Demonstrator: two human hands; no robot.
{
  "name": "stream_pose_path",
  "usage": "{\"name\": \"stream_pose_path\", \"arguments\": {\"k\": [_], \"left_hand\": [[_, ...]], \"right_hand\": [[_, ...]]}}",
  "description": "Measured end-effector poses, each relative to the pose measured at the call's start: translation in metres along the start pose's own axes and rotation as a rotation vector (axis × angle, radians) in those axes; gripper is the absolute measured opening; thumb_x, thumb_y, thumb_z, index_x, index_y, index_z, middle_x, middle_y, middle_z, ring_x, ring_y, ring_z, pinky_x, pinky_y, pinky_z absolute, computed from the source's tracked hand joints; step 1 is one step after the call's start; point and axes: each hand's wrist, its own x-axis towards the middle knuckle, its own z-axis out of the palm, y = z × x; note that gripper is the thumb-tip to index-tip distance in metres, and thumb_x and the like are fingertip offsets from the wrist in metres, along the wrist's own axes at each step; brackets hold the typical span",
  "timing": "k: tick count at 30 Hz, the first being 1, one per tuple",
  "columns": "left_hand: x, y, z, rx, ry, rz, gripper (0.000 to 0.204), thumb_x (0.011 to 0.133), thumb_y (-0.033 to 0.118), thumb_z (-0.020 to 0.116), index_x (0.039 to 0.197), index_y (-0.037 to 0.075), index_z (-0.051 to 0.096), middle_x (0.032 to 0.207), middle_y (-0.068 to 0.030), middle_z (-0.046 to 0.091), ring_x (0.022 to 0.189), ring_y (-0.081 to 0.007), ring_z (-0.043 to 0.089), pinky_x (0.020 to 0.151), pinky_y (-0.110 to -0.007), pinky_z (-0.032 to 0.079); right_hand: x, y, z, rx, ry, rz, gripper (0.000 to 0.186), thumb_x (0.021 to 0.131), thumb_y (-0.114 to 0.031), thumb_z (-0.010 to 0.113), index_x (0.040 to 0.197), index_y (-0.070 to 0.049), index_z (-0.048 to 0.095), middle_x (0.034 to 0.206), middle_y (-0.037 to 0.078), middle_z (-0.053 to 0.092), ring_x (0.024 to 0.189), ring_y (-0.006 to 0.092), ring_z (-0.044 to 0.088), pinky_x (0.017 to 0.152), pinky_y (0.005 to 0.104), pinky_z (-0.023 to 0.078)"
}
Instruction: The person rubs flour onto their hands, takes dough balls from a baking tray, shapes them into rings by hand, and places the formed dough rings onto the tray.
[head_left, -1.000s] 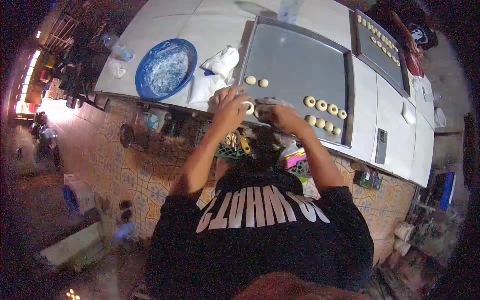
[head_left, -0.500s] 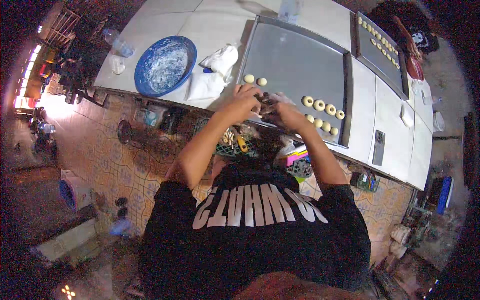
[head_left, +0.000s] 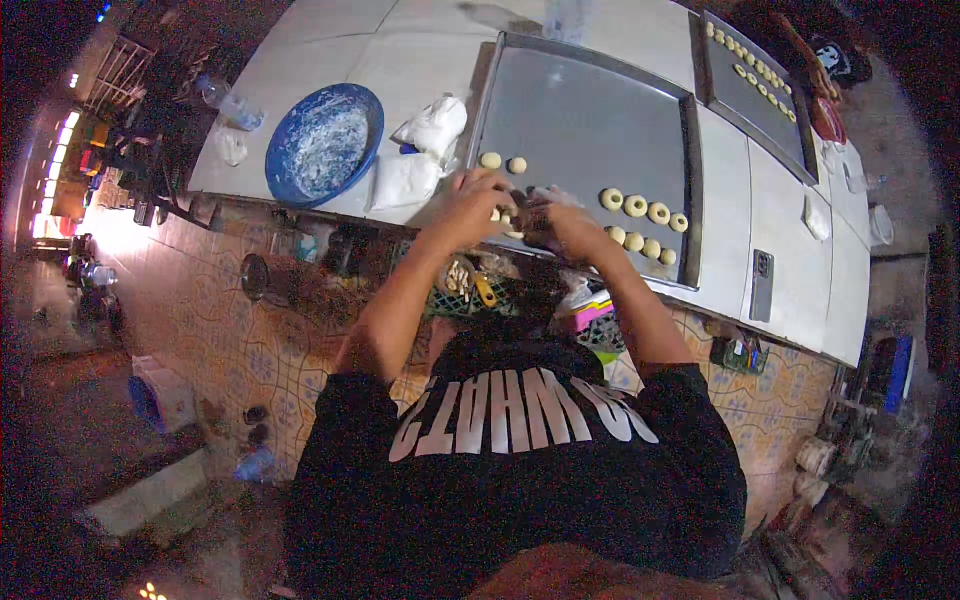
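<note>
My left hand curls its fingers on a pale piece of dough at the near edge of a metal tray. My right hand is bent close beside it, fingers curled and partly shadowed; whether it grips the same dough or something else I cannot make out. Two plain dough balls lie just beyond my hands. To their right are dough rings in a row and, nearer, several rounded pieces.
A blue bowl dusted white and white bags lie left; plastic bottles stand behind. A phone lies right. Another filled tray is at back right, with another person's arm beside it. A crate sits below.
My hands have shifted slightly and drawn closer around the dough; the pale ring that showed between them a second ago was mostly covered, and is partly visible now. The pieces on the tray have stayed put.
</note>
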Motion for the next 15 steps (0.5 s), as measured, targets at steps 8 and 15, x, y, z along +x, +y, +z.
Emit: {"name": "stream_pose_path", "arguments": {"k": [8, 15], "left_hand": [[-0.008, -0.006, -0.001, 0.034, 0.01, -0.154, 0.027, 0.091, 0.029, 0.077, 0.117, 0.022, 0.081, 0.145, -0.0037, 0.06, 0.136, -0.0274, 0.056, 0.12, -0.052, 0.028], [-0.008, 0.006, 0.005, 0.092, 0.049, -0.104, 0.027, 0.095, 0.034, 0.074, 0.115, 0.019, 0.082, 0.144, -0.0042, 0.061, 0.139, -0.0236, 0.052, 0.121, -0.057, 0.024]], "right_hand": [[-0.004, -0.005, 0.0, 0.094, 0.193, -0.013, 0.029, 0.084, -0.022, 0.077, 0.11, -0.008, 0.075, 0.107, 0.018, 0.075, 0.102, 0.0433, 0.071, 0.09, 0.054, 0.056], [-0.008, 0.0, 0.005, 0.129, 0.076, 0.096, 0.029, 0.092, -0.017, 0.069, 0.119, -0.008, 0.075, 0.119, 0.022, 0.072, 0.109, 0.0446, 0.068, 0.093, 0.0519, 0.054]]}}
